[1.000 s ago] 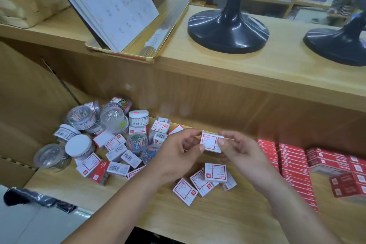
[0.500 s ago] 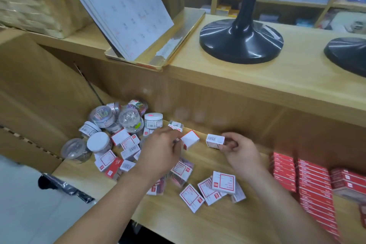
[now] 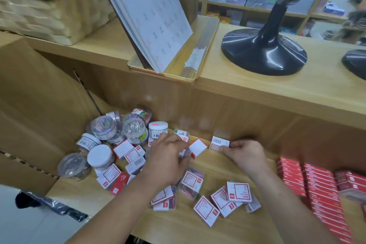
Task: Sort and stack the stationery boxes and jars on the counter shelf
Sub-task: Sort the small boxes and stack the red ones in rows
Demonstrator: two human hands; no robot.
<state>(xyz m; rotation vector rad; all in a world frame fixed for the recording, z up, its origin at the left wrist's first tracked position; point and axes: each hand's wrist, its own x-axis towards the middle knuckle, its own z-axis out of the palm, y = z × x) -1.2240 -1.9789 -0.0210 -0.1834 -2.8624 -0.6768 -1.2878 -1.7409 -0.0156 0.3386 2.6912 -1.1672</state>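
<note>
The left hand (image 3: 166, 161) shows only its back, so its fingers are mostly hidden. They curl down and seem to pinch the edge of a tilted white-faced box (image 3: 198, 147) over the shelf (image 3: 178, 228). The right hand (image 3: 245, 154) has thumb and curled fingers closed on a barcode box (image 3: 218, 143) near the shelf's back wall, just beside the first box. Print on the labels is too blurred to read. The red box stacks (image 3: 316, 186) at the right are cut off by the edge. Both forearms cover part of the loose boxes (image 3: 206, 210), flat white cardboard with red borders, scattered on the pale wood-grain shelf. In the left back corner sit the jars (image 3: 101, 157): round, clear plastic with white lids, some upright, some tipped over. On the desk (image 3: 257, 93) above are a glossy black round base (image 3: 263, 51), a leaning calendar (image 3: 150, 16) and a woven basket (image 3: 39, 10).
</note>
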